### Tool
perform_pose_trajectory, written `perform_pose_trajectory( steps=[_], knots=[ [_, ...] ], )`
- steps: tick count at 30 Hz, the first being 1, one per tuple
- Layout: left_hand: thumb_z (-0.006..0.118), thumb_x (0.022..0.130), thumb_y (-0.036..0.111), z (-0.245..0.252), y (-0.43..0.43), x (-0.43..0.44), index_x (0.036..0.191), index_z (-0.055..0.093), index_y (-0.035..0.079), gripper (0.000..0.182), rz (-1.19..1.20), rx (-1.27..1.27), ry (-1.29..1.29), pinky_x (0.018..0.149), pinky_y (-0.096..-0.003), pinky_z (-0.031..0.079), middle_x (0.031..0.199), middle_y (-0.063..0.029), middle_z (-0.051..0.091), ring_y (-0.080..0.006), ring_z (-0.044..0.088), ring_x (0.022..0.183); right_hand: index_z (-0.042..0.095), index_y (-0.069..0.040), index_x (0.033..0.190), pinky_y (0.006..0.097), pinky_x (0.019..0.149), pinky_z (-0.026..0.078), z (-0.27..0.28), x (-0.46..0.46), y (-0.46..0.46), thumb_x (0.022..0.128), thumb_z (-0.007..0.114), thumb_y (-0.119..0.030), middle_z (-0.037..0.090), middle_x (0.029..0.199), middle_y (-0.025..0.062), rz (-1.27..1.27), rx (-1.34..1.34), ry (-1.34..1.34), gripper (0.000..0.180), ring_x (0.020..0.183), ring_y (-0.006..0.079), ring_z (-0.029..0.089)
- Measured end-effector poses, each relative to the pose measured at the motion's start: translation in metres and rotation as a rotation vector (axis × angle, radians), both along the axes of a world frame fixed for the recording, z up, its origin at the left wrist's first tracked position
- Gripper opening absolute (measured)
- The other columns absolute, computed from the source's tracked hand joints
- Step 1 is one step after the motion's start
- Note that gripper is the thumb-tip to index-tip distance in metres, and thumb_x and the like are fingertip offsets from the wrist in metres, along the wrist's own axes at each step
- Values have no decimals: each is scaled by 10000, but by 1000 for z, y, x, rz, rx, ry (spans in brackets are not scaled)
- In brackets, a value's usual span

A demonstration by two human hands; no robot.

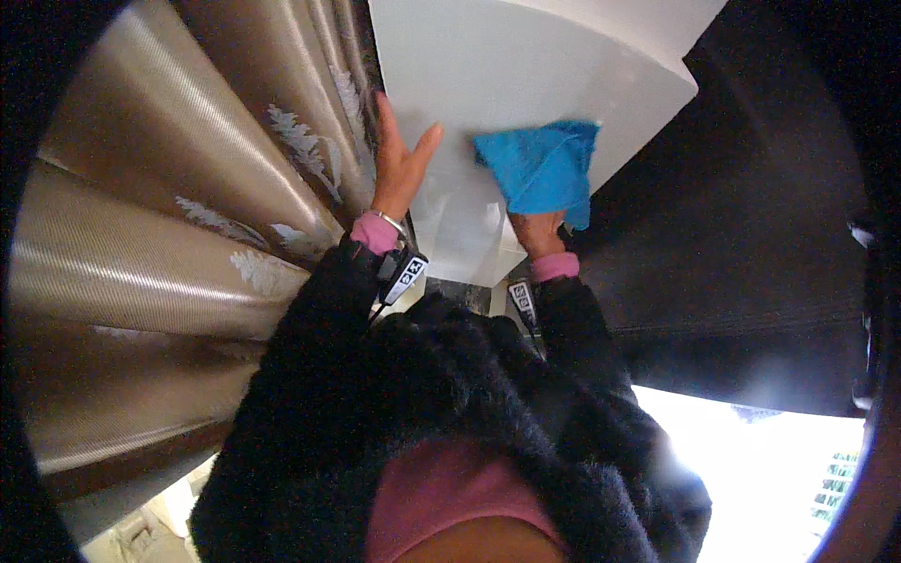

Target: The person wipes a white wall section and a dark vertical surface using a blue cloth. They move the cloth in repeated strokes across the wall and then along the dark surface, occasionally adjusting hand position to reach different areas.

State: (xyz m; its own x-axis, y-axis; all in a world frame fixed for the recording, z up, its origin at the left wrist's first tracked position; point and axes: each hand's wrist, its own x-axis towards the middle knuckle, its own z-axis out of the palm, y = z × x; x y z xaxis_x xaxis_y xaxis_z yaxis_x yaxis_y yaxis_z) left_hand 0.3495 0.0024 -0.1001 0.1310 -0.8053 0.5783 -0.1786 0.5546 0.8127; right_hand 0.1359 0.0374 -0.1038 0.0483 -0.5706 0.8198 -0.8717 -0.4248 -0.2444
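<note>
A blue cloth (545, 169) drapes over my right hand (540, 232), hiding its fingers, and lies against a glossy white panel (507, 77). My left hand (400, 169) holds nothing; its thumb and fingers are spread apart at the panel's left edge, close to a shiny brown curtain (246, 134). Whether the left fingertips touch the panel or the curtain, I cannot tell. A silver bracelet (389, 222) circles my left wrist.
The brown curtain, patterned with pale leaves, hangs in folds along the left. On the right stretches a large dark surface (725, 211). Bright light comes from a window (746, 478) at the lower right. Small devices with printed markers (405, 279) sit at both wrists.
</note>
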Motion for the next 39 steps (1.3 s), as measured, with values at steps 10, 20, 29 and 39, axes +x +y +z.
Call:
perform_pose_trajectory(
  steps=[10,20,29,39],
  knots=[
    [476,975,370,1,15,-1,1500,16,-11,795,-41,202,40,1174,-343,66,1577,-170,58,-248,47,1458,643,-137,1167,481,932,418,45,0,-15,811,720,-279,627,1162,138,7,-229,-46,391,1058,378,564],
    [313,1027,213,-23,5,5,1485,208,-11,520,-245,145,238,1158,-332,188,1530,-113,278,-211,258,1409,615,-15,1159,488,1076,325,-36,29,-20,787,591,-79,475,1380,172,355,69,425,378,1258,422,411],
    [330,1033,270,-29,7,8,1476,255,6,521,-163,176,473,1153,-346,212,1515,-122,312,-220,280,1403,639,-51,1137,478,1088,309,3,57,-43,838,541,-62,476,1385,175,243,-114,419,315,1288,403,398],
    [333,1022,396,-6,13,2,1482,201,-23,636,-160,109,332,1164,-306,117,1555,-123,215,-206,169,1440,561,24,1233,451,1123,277,-82,11,-20,827,549,-69,506,1364,127,448,107,769,416,1299,285,417]
  ],
)
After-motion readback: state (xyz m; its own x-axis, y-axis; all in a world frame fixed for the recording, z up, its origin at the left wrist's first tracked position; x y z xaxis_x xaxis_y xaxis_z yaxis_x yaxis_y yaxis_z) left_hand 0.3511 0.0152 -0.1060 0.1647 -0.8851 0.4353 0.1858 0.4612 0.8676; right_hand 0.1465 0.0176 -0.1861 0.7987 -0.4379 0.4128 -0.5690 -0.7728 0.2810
